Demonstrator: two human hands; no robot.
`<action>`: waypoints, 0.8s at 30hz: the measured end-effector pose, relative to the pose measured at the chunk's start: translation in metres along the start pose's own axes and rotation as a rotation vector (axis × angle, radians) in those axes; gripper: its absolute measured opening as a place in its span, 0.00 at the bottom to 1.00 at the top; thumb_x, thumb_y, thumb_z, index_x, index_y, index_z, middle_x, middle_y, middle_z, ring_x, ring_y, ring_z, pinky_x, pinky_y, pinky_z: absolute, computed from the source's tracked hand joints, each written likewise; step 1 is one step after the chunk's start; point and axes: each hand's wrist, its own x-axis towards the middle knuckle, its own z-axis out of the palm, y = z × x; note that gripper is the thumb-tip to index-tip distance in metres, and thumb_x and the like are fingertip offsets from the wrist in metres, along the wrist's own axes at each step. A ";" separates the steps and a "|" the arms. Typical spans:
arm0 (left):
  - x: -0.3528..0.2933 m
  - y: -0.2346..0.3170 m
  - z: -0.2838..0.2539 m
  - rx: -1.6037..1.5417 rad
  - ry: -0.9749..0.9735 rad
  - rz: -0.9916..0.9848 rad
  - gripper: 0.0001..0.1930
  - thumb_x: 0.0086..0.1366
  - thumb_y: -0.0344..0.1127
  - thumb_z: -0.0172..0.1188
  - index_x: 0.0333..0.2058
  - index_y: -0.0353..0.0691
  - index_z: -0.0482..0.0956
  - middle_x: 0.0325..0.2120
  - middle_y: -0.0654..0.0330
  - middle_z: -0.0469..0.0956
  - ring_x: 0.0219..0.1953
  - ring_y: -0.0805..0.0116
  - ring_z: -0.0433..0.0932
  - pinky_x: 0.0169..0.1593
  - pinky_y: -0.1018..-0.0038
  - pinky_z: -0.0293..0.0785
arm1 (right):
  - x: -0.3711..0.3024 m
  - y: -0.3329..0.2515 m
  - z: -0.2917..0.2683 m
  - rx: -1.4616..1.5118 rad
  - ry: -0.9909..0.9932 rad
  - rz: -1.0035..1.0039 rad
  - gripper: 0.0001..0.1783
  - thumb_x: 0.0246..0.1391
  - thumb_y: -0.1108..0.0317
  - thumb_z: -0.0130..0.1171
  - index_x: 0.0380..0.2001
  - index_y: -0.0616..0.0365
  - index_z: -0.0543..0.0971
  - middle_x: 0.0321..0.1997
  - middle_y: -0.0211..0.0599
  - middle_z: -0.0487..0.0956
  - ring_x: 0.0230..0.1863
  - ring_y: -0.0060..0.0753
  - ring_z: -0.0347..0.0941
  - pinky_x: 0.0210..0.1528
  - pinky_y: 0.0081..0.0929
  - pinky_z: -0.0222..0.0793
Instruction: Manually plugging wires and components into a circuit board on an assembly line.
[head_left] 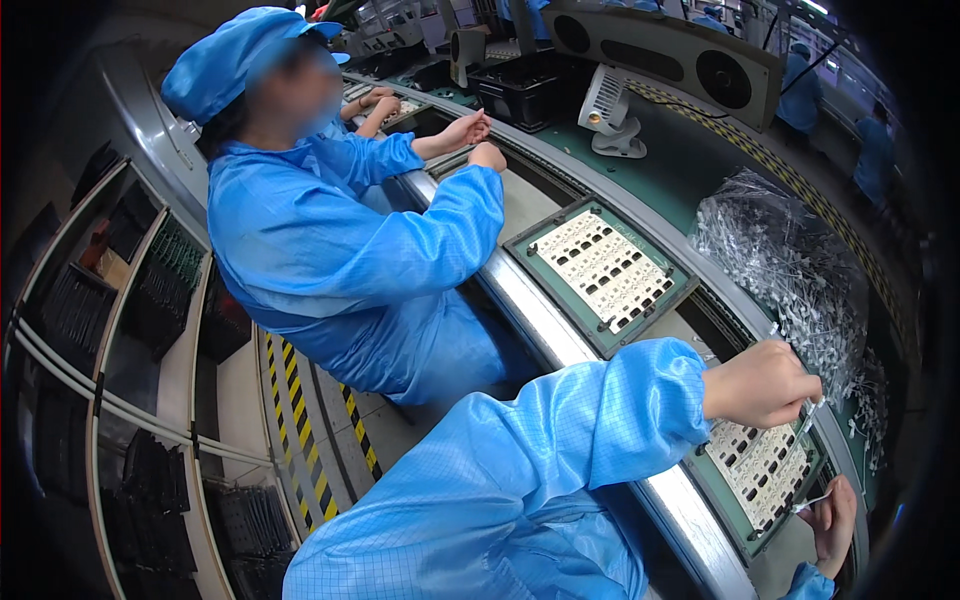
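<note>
My left hand is closed above the far part of a white circuit board panel, its fingertips pinched together. A small pale piece shows at those fingertips, too small to name. My right hand is beside the panel's right edge, fingers curled, with a thin white strip between thumb and finger. The panel has rows of dark parts and sits in a green-based carrier tray. My left hand and sleeve cover part of the tray.
Another panel in a carrier lies farther up the conveyor line. A clear plastic bag of small white pieces lies to its right, with loose ones beside it. A white fan and black bin stand beyond. A co-worker in blue is at left.
</note>
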 end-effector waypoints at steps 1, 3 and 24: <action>0.000 -0.001 0.000 -0.002 -0.002 0.004 0.06 0.53 0.29 0.60 0.32 0.43 0.77 0.14 0.61 0.72 0.23 0.56 0.76 0.36 0.63 0.70 | -0.001 -0.001 0.000 -0.038 0.023 0.033 0.14 0.69 0.54 0.49 0.31 0.49 0.69 0.09 0.16 0.55 0.09 0.10 0.49 0.16 0.19 0.71; 0.000 -0.002 -0.001 -0.009 -0.004 0.010 0.07 0.54 0.29 0.59 0.33 0.43 0.78 0.14 0.61 0.73 0.23 0.56 0.77 0.35 0.62 0.70 | -0.005 -0.005 -0.012 -0.071 0.014 0.038 0.14 0.69 0.54 0.49 0.33 0.49 0.70 0.11 0.17 0.57 0.10 0.11 0.50 0.18 0.19 0.72; -0.006 -0.016 0.005 0.062 -0.114 -0.021 0.06 0.55 0.30 0.58 0.33 0.43 0.77 0.19 0.60 0.77 0.25 0.55 0.78 0.35 0.61 0.70 | 0.012 0.002 -0.038 0.611 -0.293 -0.548 0.14 0.72 0.62 0.47 0.53 0.56 0.75 0.26 0.19 0.59 0.27 0.14 0.55 0.43 0.18 0.61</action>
